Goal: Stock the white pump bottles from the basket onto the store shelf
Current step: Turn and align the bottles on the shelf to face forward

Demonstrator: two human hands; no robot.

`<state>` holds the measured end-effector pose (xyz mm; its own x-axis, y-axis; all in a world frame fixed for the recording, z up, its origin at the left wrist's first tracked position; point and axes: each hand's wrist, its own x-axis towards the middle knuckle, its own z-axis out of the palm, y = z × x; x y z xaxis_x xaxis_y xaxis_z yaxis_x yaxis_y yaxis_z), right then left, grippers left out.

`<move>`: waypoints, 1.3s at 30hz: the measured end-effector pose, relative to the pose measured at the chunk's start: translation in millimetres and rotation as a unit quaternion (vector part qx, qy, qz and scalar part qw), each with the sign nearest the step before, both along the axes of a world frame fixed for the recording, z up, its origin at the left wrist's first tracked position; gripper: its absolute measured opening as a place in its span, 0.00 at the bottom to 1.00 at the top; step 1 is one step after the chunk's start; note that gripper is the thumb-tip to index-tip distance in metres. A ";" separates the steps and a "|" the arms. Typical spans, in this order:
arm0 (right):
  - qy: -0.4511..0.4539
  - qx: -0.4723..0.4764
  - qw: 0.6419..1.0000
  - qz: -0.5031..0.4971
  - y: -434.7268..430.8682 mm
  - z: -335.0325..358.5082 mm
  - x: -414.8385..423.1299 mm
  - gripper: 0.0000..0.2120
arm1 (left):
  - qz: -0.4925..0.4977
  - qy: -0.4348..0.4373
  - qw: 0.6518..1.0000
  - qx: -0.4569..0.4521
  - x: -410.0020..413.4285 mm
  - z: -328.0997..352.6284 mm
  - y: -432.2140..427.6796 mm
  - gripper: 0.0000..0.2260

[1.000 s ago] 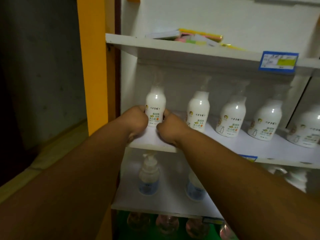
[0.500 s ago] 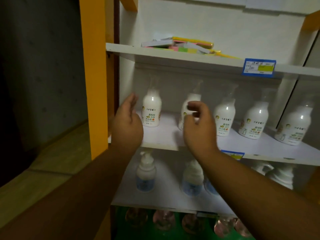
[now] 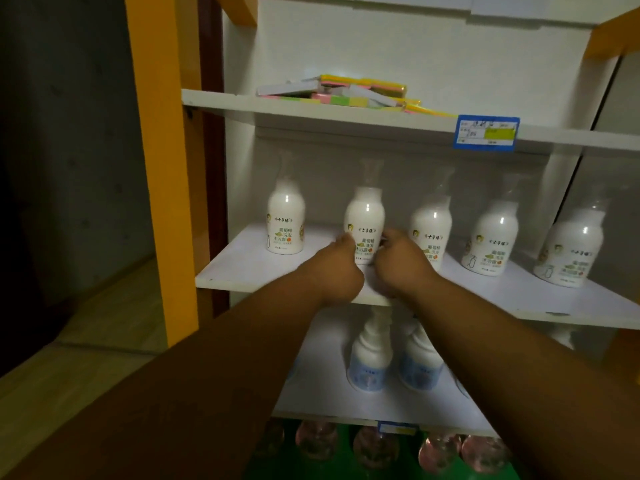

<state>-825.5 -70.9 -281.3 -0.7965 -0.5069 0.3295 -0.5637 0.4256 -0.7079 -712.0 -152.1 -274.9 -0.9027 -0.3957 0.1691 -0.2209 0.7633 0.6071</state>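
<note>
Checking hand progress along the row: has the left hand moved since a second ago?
Yes. The left hand went rightward from the leftmost bottle to the second bottle.

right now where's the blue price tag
The blue price tag is on the upper shelf's front edge, right of the colourful packets.

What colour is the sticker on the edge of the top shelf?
The price sticker is blue around the outside with a yellow-green patch inside. The head view, the only view, shows it.

5 white pump bottles [image 3: 286, 221] mid shelf, 2 blue-label bottles [image 3: 369, 362] below, 2 hands [image 3: 334, 271].
</note>
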 end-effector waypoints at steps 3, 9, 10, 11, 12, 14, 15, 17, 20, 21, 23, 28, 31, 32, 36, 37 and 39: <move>-0.007 -0.007 1.000 0.017 0.6 -1.2 -2.0 0.15 | 0.008 0.011 1.000 0.019 -1.3 -2.0 -0.4 0.32; 0.061 0.082 0.991 0.088 -0.7 -6.4 7.4 0.27 | 0.082 0.059 0.993 0.053 -8.3 -2.0 -4.8 0.22; 0.073 0.094 0.989 0.092 -1.0 -7.0 7.8 0.29 | 0.091 0.065 0.992 0.059 -9.3 -1.6 -5.1 0.22; 0.077 0.101 0.987 0.094 -1.3 -7.0 7.1 0.31 | 0.094 0.066 0.991 0.062 -10.5 -1.9 -5.7 0.22; 0.075 0.106 0.987 0.094 -0.9 -6.2 6.8 0.32 | 0.095 0.066 0.991 0.061 -10.8 -2.2 -6.0 0.22; 0.071 0.118 0.986 0.091 -0.8 -5.7 6.0 0.33 | 0.096 0.063 0.991 0.073 -11.7 -2.5 -7.0 0.20; 0.072 0.125 0.986 0.089 -0.9 -5.9 5.5 0.33 | 0.096 0.063 0.990 0.083 -12.2 -1.9 -7.4 0.19; 0.074 0.139 0.984 0.085 -1.1 -5.9 5.4 0.35 | 0.098 0.060 0.990 0.077 -12.6 -0.1 -7.8 0.17; 0.059 0.152 0.984 0.077 -3.0 -5.8 4.3 0.38 | 0.099 0.061 0.991 0.061 -12.1 1.0 -7.1 0.19; 0.056 0.155 0.983 0.077 -3.9 -5.8 4.2 0.39 | 0.098 0.059 0.992 0.061 -11.9 0.4 -6.1 0.20; 0.055 0.161 0.982 0.076 -4.4 -6.5 4.0 0.41 | 0.099 0.055 0.992 0.058 -11.2 -0.3 -4.4 0.22; 0.052 0.166 0.982 0.069 -3.6 -6.6 3.6 0.43 | 0.095 0.051 0.993 0.049 -12.4 -1.9 -5.3 0.23; 0.054 0.168 0.982 0.066 -3.9 -7.4 5.6 0.45 | 0.094 0.048 0.994 0.039 -14.7 -4.3 -5.8 0.23; 0.057 0.168 0.982 0.065 -4.5 -7.9 4.9 0.45 | 0.097 0.049 0.994 0.033 -15.3 -5.2 -6.4 0.24; 0.054 0.163 0.983 0.062 -4.6 -9.7 5.4 0.46 | 0.104 0.060 0.992 0.038 -17.3 -8.3 -9.2 0.24; 0.056 0.159 0.984 0.063 -3.2 -8.9 8.8 0.45 | 0.109 0.071 0.990 0.045 -17.9 -9.9 -9.0 0.23; 0.058 0.108 0.991 0.058 3.5 -6.7 17.2 0.37 | 0.136 0.124 0.982 0.038 -17.0 -15.1 -6.3 0.20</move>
